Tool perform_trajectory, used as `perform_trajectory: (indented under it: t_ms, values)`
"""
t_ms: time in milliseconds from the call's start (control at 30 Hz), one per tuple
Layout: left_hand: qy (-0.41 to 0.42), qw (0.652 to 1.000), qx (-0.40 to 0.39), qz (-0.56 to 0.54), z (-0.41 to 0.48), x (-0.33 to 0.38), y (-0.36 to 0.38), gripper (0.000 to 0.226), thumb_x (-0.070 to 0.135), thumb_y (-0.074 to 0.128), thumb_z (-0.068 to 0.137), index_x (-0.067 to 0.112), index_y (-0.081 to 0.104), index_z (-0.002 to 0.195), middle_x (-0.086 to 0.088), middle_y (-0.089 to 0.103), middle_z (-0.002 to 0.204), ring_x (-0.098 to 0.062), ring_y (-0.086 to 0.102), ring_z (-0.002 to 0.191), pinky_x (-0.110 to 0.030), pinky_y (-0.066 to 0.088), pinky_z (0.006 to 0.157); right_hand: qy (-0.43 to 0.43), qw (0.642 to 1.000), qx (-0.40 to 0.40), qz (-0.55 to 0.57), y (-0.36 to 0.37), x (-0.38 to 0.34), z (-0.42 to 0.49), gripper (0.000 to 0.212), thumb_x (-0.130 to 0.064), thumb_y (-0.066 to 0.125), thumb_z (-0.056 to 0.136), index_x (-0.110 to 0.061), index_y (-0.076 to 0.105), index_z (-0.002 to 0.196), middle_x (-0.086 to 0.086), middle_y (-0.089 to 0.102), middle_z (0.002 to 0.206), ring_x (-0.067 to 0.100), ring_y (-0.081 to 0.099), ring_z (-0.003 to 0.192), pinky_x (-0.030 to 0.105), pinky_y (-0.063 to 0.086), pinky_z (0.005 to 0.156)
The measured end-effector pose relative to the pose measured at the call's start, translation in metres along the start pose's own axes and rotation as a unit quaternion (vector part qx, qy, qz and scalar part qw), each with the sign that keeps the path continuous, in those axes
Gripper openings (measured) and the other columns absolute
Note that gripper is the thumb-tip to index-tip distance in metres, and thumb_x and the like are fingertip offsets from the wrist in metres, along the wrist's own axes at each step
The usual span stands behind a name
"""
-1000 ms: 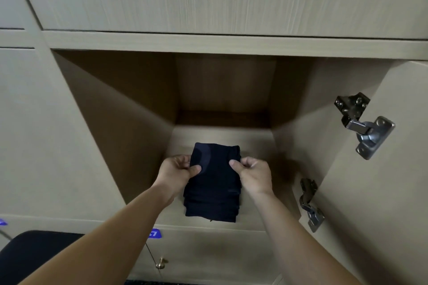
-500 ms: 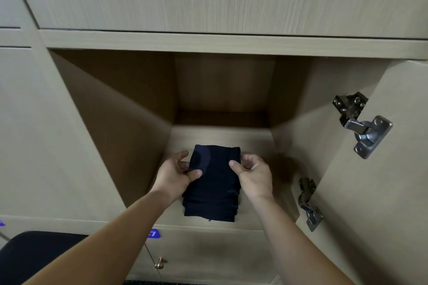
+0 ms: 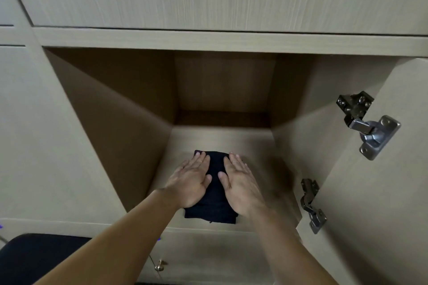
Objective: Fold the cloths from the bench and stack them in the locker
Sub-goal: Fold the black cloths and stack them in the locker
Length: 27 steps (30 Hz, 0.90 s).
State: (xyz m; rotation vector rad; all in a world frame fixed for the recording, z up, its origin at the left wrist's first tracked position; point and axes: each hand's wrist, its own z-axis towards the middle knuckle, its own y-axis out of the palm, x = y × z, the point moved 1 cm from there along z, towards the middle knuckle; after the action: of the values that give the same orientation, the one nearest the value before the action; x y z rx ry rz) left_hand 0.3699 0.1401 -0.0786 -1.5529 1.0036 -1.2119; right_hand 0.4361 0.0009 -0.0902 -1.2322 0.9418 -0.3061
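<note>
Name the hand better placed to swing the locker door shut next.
Right. The right hand lies flat on the folded dark cloths, nearest the open door hinged on the right; the left hand sits farther away.

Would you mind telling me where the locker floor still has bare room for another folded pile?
Bare floor lies behind the dark cloth stack toward the back wall, and in strips beside it along each side wall. The front centre is crowded: left hand and right hand lie flat on the stack.
</note>
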Motion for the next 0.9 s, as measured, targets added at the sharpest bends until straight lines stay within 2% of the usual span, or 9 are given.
perform_trajectory:
  t_ms: [133,300,500,633,733,800,900]
  values:
    - [-0.003,0.999,-0.021,0.043,-0.007,-0.013,0.015,0.059,0.039,0.014,0.107,0.014,-0.011,0.154,-0.001,-0.015,0.163,-0.008,-0.018,0.147,-0.029,-0.01,0.121,-0.009,1.0,-0.001,0.007,0.013,0.004,0.0,0.056,-0.038,0.018,0.106,-0.015,0.006,0.155,-0.001,-0.005,0.163,0.01,-0.011,0.148,0.025,-0.007,0.119]
    - [0.0,1.0,-0.016,0.026,-0.01,-0.016,0.018,0.059,0.039,0.014,0.107,0.014,-0.011,0.154,-0.001,-0.016,0.162,-0.007,-0.018,0.147,-0.024,-0.013,0.118,-0.008,1.0,0.002,0.008,0.021,0.007,-0.001,0.056,-0.039,0.017,0.106,-0.015,0.004,0.155,-0.002,-0.007,0.162,0.009,-0.012,0.148,0.024,-0.009,0.118]
    - [-0.012,1.0,0.022,0.008,-0.027,-0.008,0.003,0.058,0.038,0.02,0.107,0.013,0.003,0.156,-0.002,0.0,0.164,-0.01,-0.004,0.15,-0.023,-0.004,0.119,0.002,1.0,-0.013,-0.028,0.005,0.001,-0.002,0.055,-0.04,0.019,0.106,-0.015,0.011,0.155,0.001,0.0,0.163,0.013,-0.005,0.149,0.026,-0.005,0.118]
    - [-0.019,0.997,0.081,0.002,-0.061,0.002,-0.018,0.055,0.037,0.023,0.107,0.015,0.013,0.156,-0.002,0.013,0.163,-0.011,0.007,0.151,-0.023,0.003,0.119,0.01,0.998,0.052,-0.038,-0.022,-0.013,-0.013,0.052,-0.036,0.03,0.105,-0.016,0.026,0.152,0.004,0.025,0.159,0.018,0.02,0.147,0.027,0.013,0.118]
    - [-0.027,0.995,0.098,0.014,-0.093,0.006,-0.034,0.055,0.038,0.024,0.106,0.016,0.016,0.156,-0.002,0.018,0.163,-0.013,0.012,0.15,-0.025,0.007,0.12,0.019,0.994,0.097,-0.042,-0.042,-0.03,-0.032,0.047,-0.034,0.037,0.103,-0.018,0.038,0.147,0.002,0.043,0.149,0.019,0.04,0.136,0.03,0.032,0.109]
    - [-0.036,0.993,0.111,0.026,-0.116,0.007,-0.045,0.055,0.039,0.025,0.106,0.015,0.017,0.156,-0.002,0.018,0.163,-0.013,0.013,0.15,-0.025,0.007,0.119,0.018,0.994,0.104,-0.041,-0.052,-0.044,-0.048,0.045,-0.034,0.038,0.103,-0.018,0.04,0.145,0.002,0.049,0.144,0.02,0.049,0.127,0.032,0.041,0.102]
    - [-0.049,0.988,0.135,0.048,-0.15,0.005,-0.06,0.057,0.042,0.027,0.105,0.015,0.018,0.155,-0.002,0.019,0.163,-0.014,0.013,0.15,-0.026,0.009,0.121,0.01,0.993,0.109,-0.033,-0.063,-0.066,-0.072,0.047,-0.036,0.037,0.102,-0.019,0.04,0.145,0.003,0.051,0.142,0.021,0.052,0.124,0.034,0.046,0.098]
